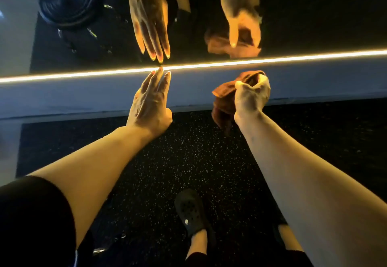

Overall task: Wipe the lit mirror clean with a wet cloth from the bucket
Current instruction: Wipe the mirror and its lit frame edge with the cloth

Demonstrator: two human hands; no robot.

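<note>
Left hand (149, 107) flat, fingers straight, bracing at light strip (293, 58) | right hand (251, 97) bunches cloth (225, 92) below mirror (314, 15), likely ready to wipe.

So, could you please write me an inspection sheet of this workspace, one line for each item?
Surface: mirror above a glowing light strip; it reflects both hands, the cloth and a bucket.
Job's things: brown cloth bunched in the right hand, just below the strip, not on the glass. The bucket shows as a reflection only.
Clutter: nothing seen.
Grippers: left hand flat, fingers straight, fingertips at the strip. Right hand grips the cloth.
Cables: nothing seen.
Surroundings: pale ledge under the strip; dark speckled floor; a black clog on one foot.
</note>
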